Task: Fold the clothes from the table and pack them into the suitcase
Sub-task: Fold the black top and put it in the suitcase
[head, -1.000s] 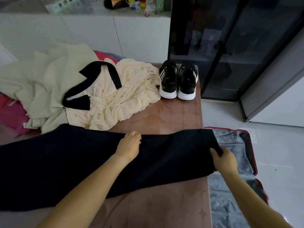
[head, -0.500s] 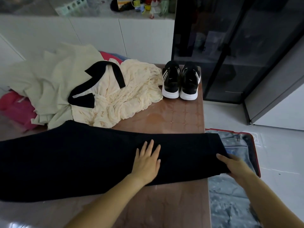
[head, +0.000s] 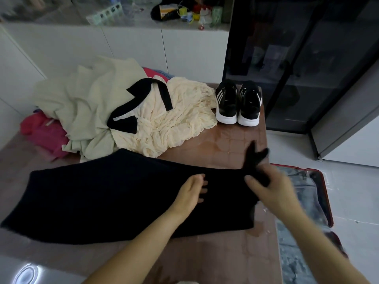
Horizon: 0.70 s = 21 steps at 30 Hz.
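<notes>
A long black garment (head: 102, 197) lies flat across the brown table (head: 225, 148). My left hand (head: 191, 192) rests palm down on its middle, fingers spread. My right hand (head: 268, 185) grips the garment's right end and has it lifted off the table, the cloth sticking up above my fingers. An open red suitcase (head: 326, 193) with grey lining lies on the floor just right of the table. A cream dress with a black collar (head: 170, 119) and a pale green garment (head: 82, 103) are heaped at the back left.
A pair of black and white sneakers (head: 238, 103) stands at the table's far right corner. Pink clothes (head: 43, 132) lie at the far left. A dark glass cabinet (head: 297, 58) rises behind the table, and a cluttered white counter (head: 143, 15) runs along the back.
My right hand has closed on the garment's right end, lifted it and carried it leftward toward my left hand. My left hand stays flat on the cloth.
</notes>
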{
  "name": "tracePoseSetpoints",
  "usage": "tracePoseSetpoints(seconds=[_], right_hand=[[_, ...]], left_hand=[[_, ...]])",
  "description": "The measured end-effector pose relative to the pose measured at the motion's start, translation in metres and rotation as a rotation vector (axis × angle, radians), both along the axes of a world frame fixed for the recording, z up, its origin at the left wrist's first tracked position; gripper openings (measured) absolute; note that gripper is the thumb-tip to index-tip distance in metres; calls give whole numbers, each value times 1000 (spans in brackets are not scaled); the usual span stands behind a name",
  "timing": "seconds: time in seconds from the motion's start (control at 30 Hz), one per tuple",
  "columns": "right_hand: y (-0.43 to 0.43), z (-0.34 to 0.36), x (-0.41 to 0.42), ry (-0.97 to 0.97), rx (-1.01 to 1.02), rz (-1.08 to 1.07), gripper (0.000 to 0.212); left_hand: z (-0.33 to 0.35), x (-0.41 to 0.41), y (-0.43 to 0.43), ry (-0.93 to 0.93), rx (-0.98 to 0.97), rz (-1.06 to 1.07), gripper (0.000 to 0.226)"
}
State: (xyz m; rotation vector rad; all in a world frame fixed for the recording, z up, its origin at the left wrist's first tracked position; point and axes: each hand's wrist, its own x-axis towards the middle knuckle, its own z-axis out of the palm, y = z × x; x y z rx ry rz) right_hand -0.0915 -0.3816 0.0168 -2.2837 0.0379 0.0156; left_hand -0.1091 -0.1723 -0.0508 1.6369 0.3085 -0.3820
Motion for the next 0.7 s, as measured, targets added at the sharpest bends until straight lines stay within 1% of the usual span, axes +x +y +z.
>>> tracePoseSetpoints(seconds=[0.07,0.13,0.2,0.23,0.27,0.3,0.33,0.4,0.47,0.57,0.6,0.63,0.7], right_hand=[[45,-5,-14,-10,-84,141,19],[81,-18,-28,32,-96,314,23],[102,-38,-37,139,-115,501,31],[107,-47,-40,205,-136,574,38],[109,-55,-43,268,-153,629,43],[107,-60,-44,310,-160,663,46],[104,-64,-43,324,-160,677,47],[93,-69,-38,292,-156,661,43],[82,-75,-29,220,-166,567,34],[64,-86,-14,136,-187,273,23],[58,-89,-10,150,-216,174,24],[53,-91,-7,189,-231,99,30],[48,-96,-2,305,-161,24,45]], left_hand=[[9,3,14,98,-191,146,44],[9,3,28,181,-260,199,56],[3,-1,40,235,-164,196,70],[1,-4,45,221,-91,178,68],[-2,-8,49,186,-40,150,59],[-5,-11,52,156,7,117,52],[-10,-13,54,144,59,97,49],[-20,-13,57,116,158,120,51],[-25,-10,61,89,244,178,49],[-30,-7,76,62,442,223,59],[-30,-10,81,49,505,238,64],[-28,-14,85,33,546,253,68],[-28,-23,90,-27,596,250,73]])
